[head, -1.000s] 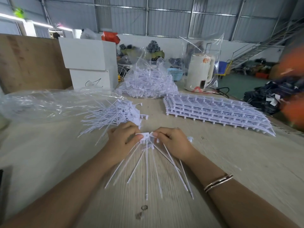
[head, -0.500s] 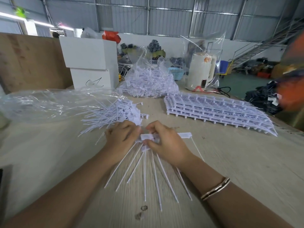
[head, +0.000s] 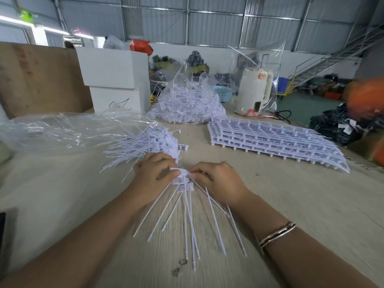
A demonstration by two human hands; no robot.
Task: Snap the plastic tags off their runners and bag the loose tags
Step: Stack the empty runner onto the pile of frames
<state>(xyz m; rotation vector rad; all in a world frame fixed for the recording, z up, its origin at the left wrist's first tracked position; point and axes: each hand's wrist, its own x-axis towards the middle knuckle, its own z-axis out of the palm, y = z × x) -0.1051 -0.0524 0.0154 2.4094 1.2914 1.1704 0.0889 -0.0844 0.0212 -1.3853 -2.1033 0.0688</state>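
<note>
White plastic everywhere on this wooden table (head: pixel 291 204). Both hands are working a little bunch of tags (head: pixel 182 179) right in the middle of the view. The left hand (head: pixel 151 177) is curling its fingers round the tag heads, thumb pressing on top, and the right hand (head: pixel 216 181) is pinching the same heads from the 3 o'clock side, fingertips almost meeting the left thumb. The long thin tails are fanning out toward 6 o'clock, lying on the wood between the two forearms. A bracelet (head: pixel 276 234) is sitting on the right wrist.

Just past the left hand, at about 11 o'clock from it, a loose heap of tags (head: pixel 145 144) is spilling out of the mouth of a clear bag (head: pixel 62 132) that's lying flat off toward 9 o'clock. Further back at 12 o'clock a stuffed bag of tags (head: pixel 187 104) is sitting upright. Over at 2 o'clock a stack of runners (head: pixel 270 140) with tags still attached is lying flat, well apart from the hands.

Behind all that, a white box (head: pixel 114 80) is standing at 11 o'clock and a cream kettle (head: pixel 253 90) wrapped in plastic at 1 o'clock.
</note>
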